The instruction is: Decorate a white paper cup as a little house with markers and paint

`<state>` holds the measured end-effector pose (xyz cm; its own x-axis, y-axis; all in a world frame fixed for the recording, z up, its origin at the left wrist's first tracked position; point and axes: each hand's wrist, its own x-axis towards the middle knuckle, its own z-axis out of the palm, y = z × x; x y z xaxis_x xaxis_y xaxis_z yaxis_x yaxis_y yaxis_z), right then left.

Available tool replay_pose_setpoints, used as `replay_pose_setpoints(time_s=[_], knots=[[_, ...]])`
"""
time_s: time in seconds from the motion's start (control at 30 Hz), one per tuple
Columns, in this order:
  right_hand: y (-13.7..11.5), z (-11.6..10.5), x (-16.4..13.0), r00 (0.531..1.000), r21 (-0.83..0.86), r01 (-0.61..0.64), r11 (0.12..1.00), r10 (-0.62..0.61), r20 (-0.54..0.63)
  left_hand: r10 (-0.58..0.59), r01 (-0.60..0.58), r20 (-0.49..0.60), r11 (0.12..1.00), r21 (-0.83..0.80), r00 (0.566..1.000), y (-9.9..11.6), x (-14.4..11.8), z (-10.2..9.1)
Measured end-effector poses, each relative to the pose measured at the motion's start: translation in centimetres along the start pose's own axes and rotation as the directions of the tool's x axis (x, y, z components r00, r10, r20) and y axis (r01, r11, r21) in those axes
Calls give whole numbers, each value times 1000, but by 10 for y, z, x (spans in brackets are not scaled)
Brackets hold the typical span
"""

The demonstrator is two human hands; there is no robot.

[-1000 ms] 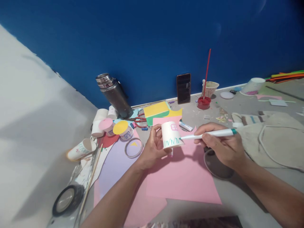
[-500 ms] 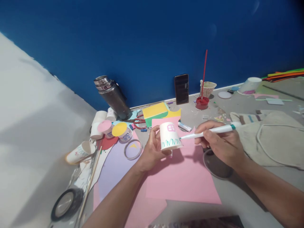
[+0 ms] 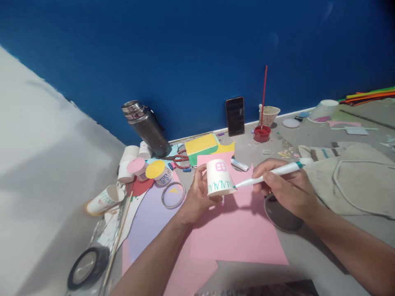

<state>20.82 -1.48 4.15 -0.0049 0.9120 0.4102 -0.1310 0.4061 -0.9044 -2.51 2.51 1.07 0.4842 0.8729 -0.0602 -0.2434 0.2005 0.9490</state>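
Left hand: left hand (image 3: 197, 196) wraps its fingers round the back of a small white paper cup (image 3: 219, 177), held upside down and raised over the pink paper sheet (image 3: 237, 230); thumb on the near side, mouth rim tilted down toward the viewer.
Right hand: right hand (image 3: 285, 188) pinches a teal-capped marker (image 3: 268, 176) in a writing grip; the tip meets the cup's lower right edge, at the end of a teal zigzag line.
Cup: a pink window shape near its flat top; the zigzag runs just above the rim; it touches nothing but the hand and the marker tip.
Beneath the hands: pink sheet lies flat on the grey floor; its right edge runs beside a dark round lid (image 3: 282, 213), which sits partly under the right wrist.
Left margin: lilac paper (image 3: 148, 218) overlaps the pink sheet's left edge; a clear tape ring (image 3: 173, 195) lies on it, near the left wrist.
Far left: tipped paper cup (image 3: 105, 200), wooden stick (image 3: 117, 238) and black tape roll (image 3: 88, 266) crowd the edge by the white wall.
Behind: steel flask (image 3: 146, 127), red-handled scissors (image 3: 180, 158), phone (image 3: 235, 116) leaning on the blue wall, red paint pot (image 3: 261, 133) with a brush.
Right: beige cloth bag (image 3: 352, 181) just beside the right hand.
Open room: bare pink sheet in front of the hands.
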Motion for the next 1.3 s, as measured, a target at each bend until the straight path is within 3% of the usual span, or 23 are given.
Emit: replay_pose_setpoints(time_s=[0.27, 1.3], knots=[[1, 1, 1, 998, 7, 30, 1000, -30, -54, -9, 8, 13, 999, 31, 1000, 6, -1, 2], [0, -2, -2, 1000, -20, 0, 1000, 0, 9, 32, -33, 39, 999, 26, 999, 0, 1, 1]])
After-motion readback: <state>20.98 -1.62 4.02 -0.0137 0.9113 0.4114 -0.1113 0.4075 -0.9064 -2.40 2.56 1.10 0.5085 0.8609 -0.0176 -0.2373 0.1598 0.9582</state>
